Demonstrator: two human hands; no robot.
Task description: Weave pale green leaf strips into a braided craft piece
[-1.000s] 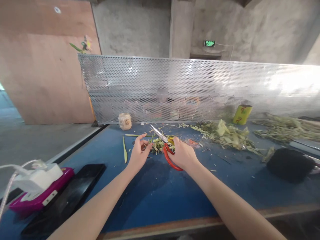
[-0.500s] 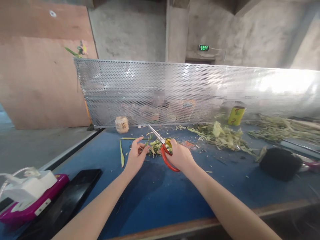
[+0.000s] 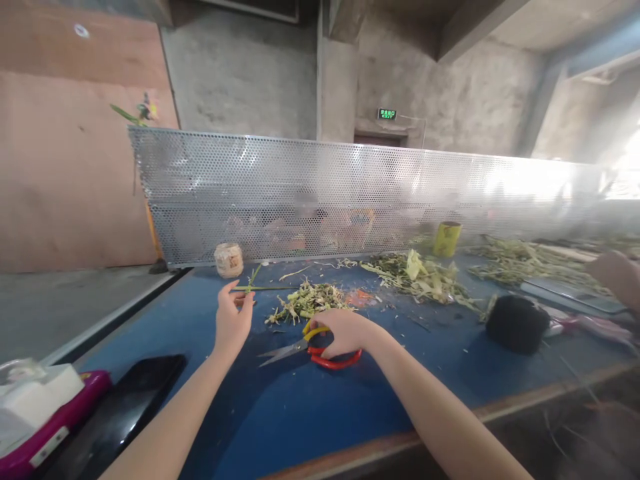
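My left hand (image 3: 234, 319) is raised over the left part of the blue table, its thumb and fingers pinched around a small green leaf piece (image 3: 255, 276) that sticks up from the fingertips. A long thin green strip (image 3: 273, 288) runs behind those fingers. My right hand (image 3: 345, 331) grips scissors (image 3: 290, 349) with red and yellow handles, low over the table; the blades point left and stand slightly apart. Just beyond the right hand is a pile of pale green plant clippings (image 3: 313, 300).
A roll of cream twine (image 3: 229, 260) stands at the back left near the perforated metal screen (image 3: 280, 187). Dried husks (image 3: 420, 277), a yellow tube (image 3: 447, 240) and a black roll (image 3: 517, 323) lie rightward. Another person's hand (image 3: 617, 277) is far right. A black phone-like slab (image 3: 135, 400) and magenta power strip (image 3: 55, 427) sit front left.
My left hand has moved left, away from the clippings, with the green leaf piece. My right hand has lowered the scissors toward me, turning the blades leftward. Another person's hand has appeared at right.
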